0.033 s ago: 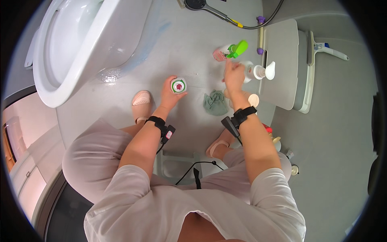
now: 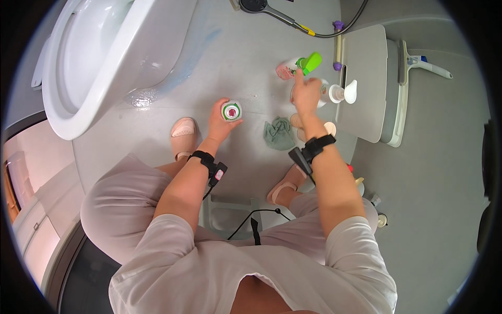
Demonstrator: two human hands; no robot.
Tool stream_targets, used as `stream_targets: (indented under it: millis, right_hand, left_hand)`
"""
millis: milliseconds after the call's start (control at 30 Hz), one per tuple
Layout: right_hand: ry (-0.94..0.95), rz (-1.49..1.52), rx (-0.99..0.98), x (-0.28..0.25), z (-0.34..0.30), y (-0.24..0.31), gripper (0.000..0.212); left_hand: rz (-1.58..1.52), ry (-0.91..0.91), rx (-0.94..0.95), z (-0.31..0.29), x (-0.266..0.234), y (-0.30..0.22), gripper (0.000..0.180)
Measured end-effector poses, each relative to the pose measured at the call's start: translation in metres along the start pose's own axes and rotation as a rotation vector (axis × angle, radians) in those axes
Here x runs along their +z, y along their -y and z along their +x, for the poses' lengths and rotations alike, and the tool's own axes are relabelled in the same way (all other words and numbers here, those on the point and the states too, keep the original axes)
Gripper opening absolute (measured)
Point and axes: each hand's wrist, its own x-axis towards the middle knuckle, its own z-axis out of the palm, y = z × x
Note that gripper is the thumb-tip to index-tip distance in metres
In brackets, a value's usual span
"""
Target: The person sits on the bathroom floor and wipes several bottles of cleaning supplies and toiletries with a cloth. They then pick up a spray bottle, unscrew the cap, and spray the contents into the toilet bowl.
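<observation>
My left hand (image 2: pixel 219 119) is closed around the side of a bottle (image 2: pixel 231 111), seen from above with a green ring and a red centre. My right hand (image 2: pixel 306 94) reaches forward, its index finger stretched out at a pink bottle (image 2: pixel 286 69) with a bright green top (image 2: pixel 311 63). Whether the fingertip touches that bottle I cannot tell. The other fingers are bent and partly hidden, with nothing visible in them. Behind this hand stands a clear bottle with a white pump head (image 2: pixel 345 93). A crumpled grey-green cloth (image 2: pixel 279 133) lies on the floor left of my right wrist.
A white toilet-like basin (image 2: pixel 157 57) fills the upper left, with water on the floor beside it. A shower head (image 2: pixel 254 4) with its hose lies at the top. To the right are a purple-ended tube (image 2: pixel 339 47), a grey-white box (image 2: pixel 364 78) and a squeegee (image 2: pixel 426 65).
My right hand and forearm have shifted slightly right, and the index finger has moved a little away from the green top. My left hand and its bottle have stayed put.
</observation>
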Motion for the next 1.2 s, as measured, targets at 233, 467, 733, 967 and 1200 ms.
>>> stream_targets:
  millis: [233,467,733,967,1200]
  right_hand:
    - [0.27,-0.191,0.154,-0.016,0.063,0.035,0.066]
    - [0.186,-0.371,-0.074,-0.073,0.033,0.065,0.057]
    - [0.198,-0.143,-0.312,-0.232,-0.109,0.169,0.047]
    - [0.398,-0.068,-0.409,-0.307,-0.196,0.192,0.039]
    - [0.43,-0.047,-0.654,-0.334,-0.217,0.185,0.041]
  left_hand:
    - [-0.014,0.096,-0.002,-0.005,-0.012,-0.001,0.107]
    - [0.032,0.03,0.178,0.015,-0.08,-0.065,0.118]
    - [0.139,-0.157,0.634,-0.038,-0.037,-0.259,0.124]
    - [0.083,-0.332,0.766,-0.088,-0.055,-0.29,0.094]
    - [0.007,-0.1,0.642,-0.131,-0.08,-0.31,0.08]
